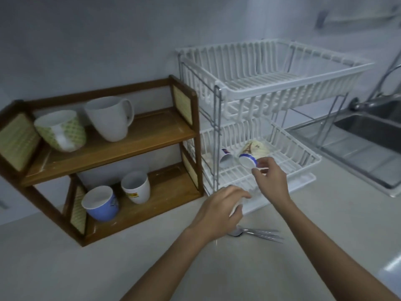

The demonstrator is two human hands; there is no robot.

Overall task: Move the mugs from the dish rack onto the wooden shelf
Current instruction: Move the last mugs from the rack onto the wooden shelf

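The white two-tier dish rack (238, 94) stands right of the wooden shelf (152, 131). On its lower tier two mugs lie on their sides: a white mug with a purple mark (226, 159) and a blue-rimmed picture mug (247, 160). My right hand (271, 179) pinches the blue-rimmed mug at its rim. My left hand (219, 211) is closed over a white mug (235, 210) in front of the rack, which is mostly hidden by my fingers. The shelf holds a green patterned mug (60, 131) and a large white mug (108, 118) on top, and a blue mug (101, 203) and a white labelled mug (136, 187) below.
Several metal spoons (256, 233) lie on the counter just under my left hand. A steel sink (368, 135) with a faucet (379, 98) sits to the right of the rack. The rack's upper tier holds nothing.
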